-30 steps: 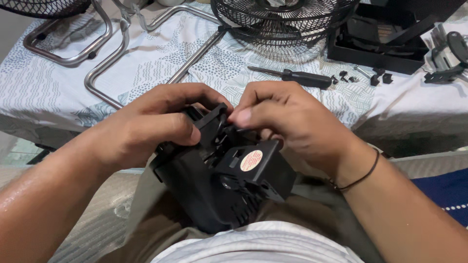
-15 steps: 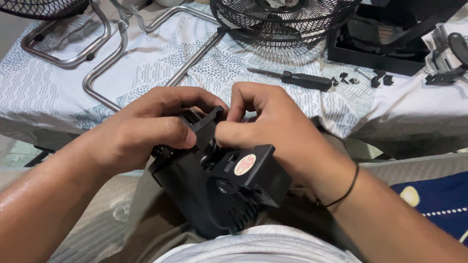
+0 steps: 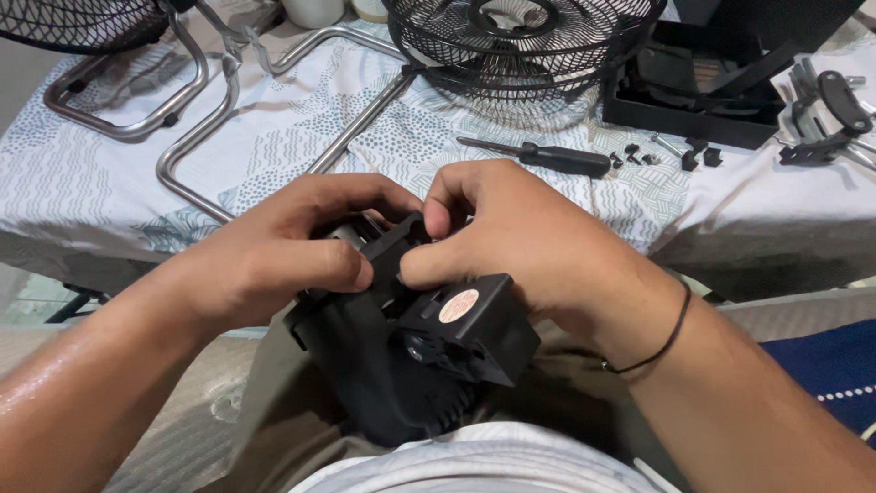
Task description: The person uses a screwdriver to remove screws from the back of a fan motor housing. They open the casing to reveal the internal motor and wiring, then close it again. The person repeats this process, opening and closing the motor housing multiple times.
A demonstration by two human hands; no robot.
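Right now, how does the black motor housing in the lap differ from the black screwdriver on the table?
The motor housing is bulky, held by the left hand and right hand; the screwdriver is slim and lies untouched on the patterned tablecloth. The housing bears a round red sticker; the screwdriver shows a bare metal shaft. Both are mostly black.

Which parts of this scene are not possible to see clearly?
- Head view: top of the black motor housing, covered by the left hand and right hand.
- Fan grille: cut by the top edge.
- Small screws: too small to tell.
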